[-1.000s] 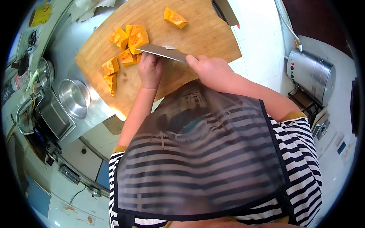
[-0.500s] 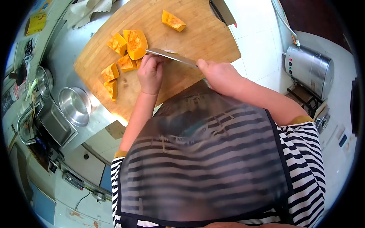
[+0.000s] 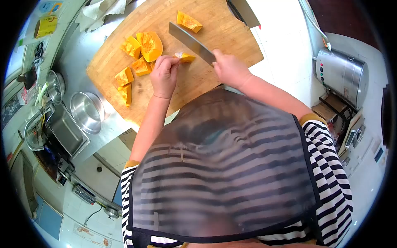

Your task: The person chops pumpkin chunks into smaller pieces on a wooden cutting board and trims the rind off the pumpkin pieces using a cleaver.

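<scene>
My right hand (image 3: 231, 70) is closed around the handle of a kitchen knife (image 3: 191, 43). Its broad blade points up and left over the wooden cutting board (image 3: 223, 31), apart from the pumpkin. With bent fingers, my left hand (image 3: 163, 77) pinches the left end of a small pumpkin piece (image 3: 188, 58) on the board. Something whitish shows on that piece by the fingertips; I cannot make out what it is. To the left lie several orange pumpkin chunks, the largest (image 3: 149, 46) among them. One more pumpkin wedge (image 3: 189, 21) sits alone beyond the blade.
On the steel counter at left stand a metal bowl (image 3: 86, 113) and a rectangular sink (image 3: 68, 131). A crumpled cloth (image 3: 101, 14) lies behind the board. To the right, a steel cylindrical appliance (image 3: 342, 74) stands on a rack.
The knife has lifted off the pumpkin piece by my left hand, its tip swinging up and away, uncovering the piece. My left hand stays almost in place.
</scene>
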Available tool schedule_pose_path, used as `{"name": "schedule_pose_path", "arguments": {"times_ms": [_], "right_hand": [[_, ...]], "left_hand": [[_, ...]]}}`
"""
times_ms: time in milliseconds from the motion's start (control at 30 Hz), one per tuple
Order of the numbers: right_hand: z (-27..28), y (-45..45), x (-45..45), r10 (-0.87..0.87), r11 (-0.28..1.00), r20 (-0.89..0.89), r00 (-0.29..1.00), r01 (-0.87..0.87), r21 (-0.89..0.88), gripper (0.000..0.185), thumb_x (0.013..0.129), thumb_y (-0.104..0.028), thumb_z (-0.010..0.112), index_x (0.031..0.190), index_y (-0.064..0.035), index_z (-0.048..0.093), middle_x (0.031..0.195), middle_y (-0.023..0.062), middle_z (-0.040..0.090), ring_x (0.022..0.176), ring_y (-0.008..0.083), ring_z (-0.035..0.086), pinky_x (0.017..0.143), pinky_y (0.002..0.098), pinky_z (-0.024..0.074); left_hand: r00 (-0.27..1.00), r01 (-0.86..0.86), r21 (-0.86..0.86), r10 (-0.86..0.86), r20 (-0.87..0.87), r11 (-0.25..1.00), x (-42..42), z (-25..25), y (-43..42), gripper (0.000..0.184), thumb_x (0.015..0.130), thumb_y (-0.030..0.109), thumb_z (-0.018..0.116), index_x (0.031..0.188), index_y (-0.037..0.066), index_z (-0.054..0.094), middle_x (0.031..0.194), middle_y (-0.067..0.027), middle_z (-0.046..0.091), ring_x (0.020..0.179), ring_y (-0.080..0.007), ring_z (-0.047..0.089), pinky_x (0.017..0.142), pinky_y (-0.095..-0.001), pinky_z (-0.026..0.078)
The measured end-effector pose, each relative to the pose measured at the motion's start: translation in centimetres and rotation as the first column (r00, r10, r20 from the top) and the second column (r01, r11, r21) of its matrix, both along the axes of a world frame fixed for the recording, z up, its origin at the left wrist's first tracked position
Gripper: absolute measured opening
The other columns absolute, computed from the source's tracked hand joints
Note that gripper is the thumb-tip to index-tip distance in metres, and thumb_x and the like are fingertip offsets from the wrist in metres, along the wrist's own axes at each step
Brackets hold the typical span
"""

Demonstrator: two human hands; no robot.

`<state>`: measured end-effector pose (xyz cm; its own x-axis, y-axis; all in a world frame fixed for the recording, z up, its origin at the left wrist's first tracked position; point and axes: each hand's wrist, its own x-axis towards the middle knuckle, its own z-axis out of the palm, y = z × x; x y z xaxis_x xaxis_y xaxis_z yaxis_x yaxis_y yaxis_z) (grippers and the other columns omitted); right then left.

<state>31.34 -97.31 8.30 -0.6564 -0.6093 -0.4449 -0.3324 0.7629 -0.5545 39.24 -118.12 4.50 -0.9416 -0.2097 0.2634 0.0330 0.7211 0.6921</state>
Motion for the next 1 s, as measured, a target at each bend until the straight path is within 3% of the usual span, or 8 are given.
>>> {"name": "schedule_pose_path", "arguments": {"times_ms": [100,167,467,700,1000], "right_hand": [[-0.3,1.5,-0.3,-0.040,0.999,-0.049,0.998,0.038,-0.031,0.017,0.084,-0.011,0.050,0.099,-0.0043,0.046,0.082,0.0213,0.062,0.076,0.0396,0.060,0.065,0.0484,0.0477],[-0.2,2.5,-0.5,-0.020,0.999,-0.084,0.996,0.017,-0.036,0.020,0.084,-0.011,0.052,0.102,-0.0051,0.047,0.083,0.0219,0.061,0.076,0.0404,0.059,0.066,0.0486,0.0469],[3.2,3.5,-0.6,0.049,0.980,-0.080,0.996,-0.063,-0.189,0.032,0.085,-0.007,0.048,0.117,-0.0074,0.046,0.091,0.0196,0.062,0.079,0.0389,0.060,0.067,0.0467,0.0480],[5.7,4.6,-0.4,0.136,0.982,-0.076,0.988,-0.145,-0.119,0.031,0.083,-0.004,0.047,0.114,-0.0060,0.045,0.083,0.0194,0.063,0.077,0.0384,0.061,0.065,0.0477,0.0481],[6.5,2.4,-1.8,0.248,0.962,0.043,0.968,-0.251,0.104,0.027,0.082,-0.002,0.046,0.108,-0.0046,0.042,0.075,0.0211,0.060,0.073,0.0407,0.059,0.062,0.0489,0.0462]], "left_hand": [[0.999,0.032,0.008,-0.033,0.033,0.999,-0.6,0.4,-0.1,0.009,0.075,0.003,0.069,0.080,0.008,0.063,0.083,-0.0064,0.063,0.076,-0.0221,0.062,0.064,-0.0291,0.050],[0.987,0.163,0.002,-0.163,-0.002,0.987,-1.4,0.5,0.1,0.008,0.076,0.002,0.067,0.081,0.008,0.064,0.085,-0.0060,0.064,0.077,-0.0215,0.063,0.065,-0.0287,0.051],[0.982,0.187,-0.065,-0.187,0.006,0.980,-2.1,0.7,0.5,0.010,0.075,0.000,0.067,0.083,0.007,0.066,0.086,-0.0056,0.064,0.077,-0.0205,0.064,0.066,-0.0286,0.052],[0.991,0.104,-0.139,-0.114,-0.069,0.985,-1.5,-0.2,1.0,0.014,0.073,0.000,0.067,0.082,0.011,0.067,0.087,-0.0027,0.065,0.073,-0.0192,0.064,0.061,-0.0285,0.052],[0.995,0.083,-0.019,-0.083,-0.053,0.996,-1.3,-0.4,1.0,0.013,0.072,-0.001,0.067,0.081,0.009,0.067,0.085,-0.0045,0.065,0.073,-0.0196,0.064,0.061,-0.0285,0.052]]}}
